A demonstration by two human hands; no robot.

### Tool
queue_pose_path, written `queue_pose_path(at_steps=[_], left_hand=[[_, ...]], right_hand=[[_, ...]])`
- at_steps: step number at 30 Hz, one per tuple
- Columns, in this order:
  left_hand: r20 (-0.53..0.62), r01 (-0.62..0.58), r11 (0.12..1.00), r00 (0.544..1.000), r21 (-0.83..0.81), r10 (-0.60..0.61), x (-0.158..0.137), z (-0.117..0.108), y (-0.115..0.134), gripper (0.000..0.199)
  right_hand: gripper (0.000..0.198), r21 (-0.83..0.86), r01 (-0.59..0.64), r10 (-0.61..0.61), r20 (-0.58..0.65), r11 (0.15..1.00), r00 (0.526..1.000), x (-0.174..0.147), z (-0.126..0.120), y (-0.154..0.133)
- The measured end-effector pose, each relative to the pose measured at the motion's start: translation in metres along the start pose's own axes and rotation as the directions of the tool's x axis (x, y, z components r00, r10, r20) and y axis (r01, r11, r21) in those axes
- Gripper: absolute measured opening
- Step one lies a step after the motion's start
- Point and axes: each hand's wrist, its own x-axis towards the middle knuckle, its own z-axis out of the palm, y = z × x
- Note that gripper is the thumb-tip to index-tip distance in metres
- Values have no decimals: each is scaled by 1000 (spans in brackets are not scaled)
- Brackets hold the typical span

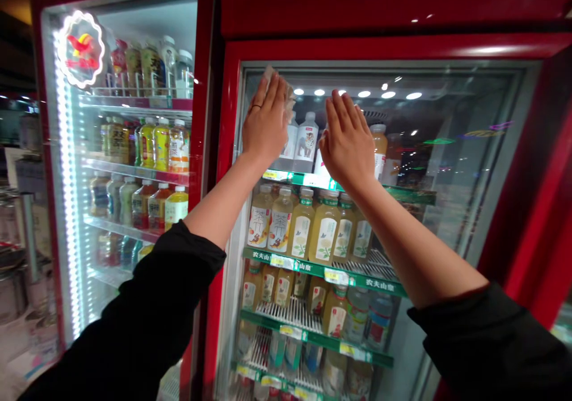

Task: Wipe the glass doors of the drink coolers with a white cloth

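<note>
My left hand [267, 115] is raised to the upper left of the glass door [465, 127] of a red drinks fridge, fingers extended. Under it is a thin, pale, crumpled cloth [290, 98], pressed to the pane; its edges show past the fingertips and beside the palm. To the right, my right hand [348, 139] lies against the same glass with its fingers stretched out and close together. Whether anything is beneath its palm is hidden. Behind the glass, between the hands, stands a white-labelled bottle [307, 139].
Shelves of bottled drinks [325, 231] fill the fridge behind the pane. On the left stands a second lit fridge [203, 91] with a glowing round sign [81, 49]. The red door frame [402, 46] runs above my hands. Stools and furniture are dim at far left.
</note>
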Motion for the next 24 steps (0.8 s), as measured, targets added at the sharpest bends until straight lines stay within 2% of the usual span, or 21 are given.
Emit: queue_pose_path(at_steps=[3,7,10,12,16,20,22,24], left_hand=[[41,-24,999,999,48,22,17,-10,-13,71],[-1,87,995,996,58,-87,25,-15,-30,68],[-23,174,978,985,112,-172,15,-12,-24,67],[-27,186,969,982,162,-184,5,-9,-13,67],[-38,63,986,998,155,-58,-2,-4,3,67],[-56,-76,990,995,119,83,13,-7,-6,67],[-84,-48,991,995,123,59,18,-9,-12,67],[-142,34,992,990,122,-17,16,-7,-12,65]], right_hand=[[73,-4,-7,7,3,1000,1000,0,0,2],[74,7,16,-16,-16,1000,1000,0,1,4],[76,16,24,-23,-30,1000,999,0,4,4],[78,15,28,-27,-40,1000,999,0,5,3],[79,-34,30,-32,-42,999,999,0,5,0],[76,-76,17,-20,-31,997,999,-1,3,-3],[73,-74,11,-14,-42,997,999,-1,3,-4],[71,-76,6,-9,-40,997,999,-1,2,-6]])
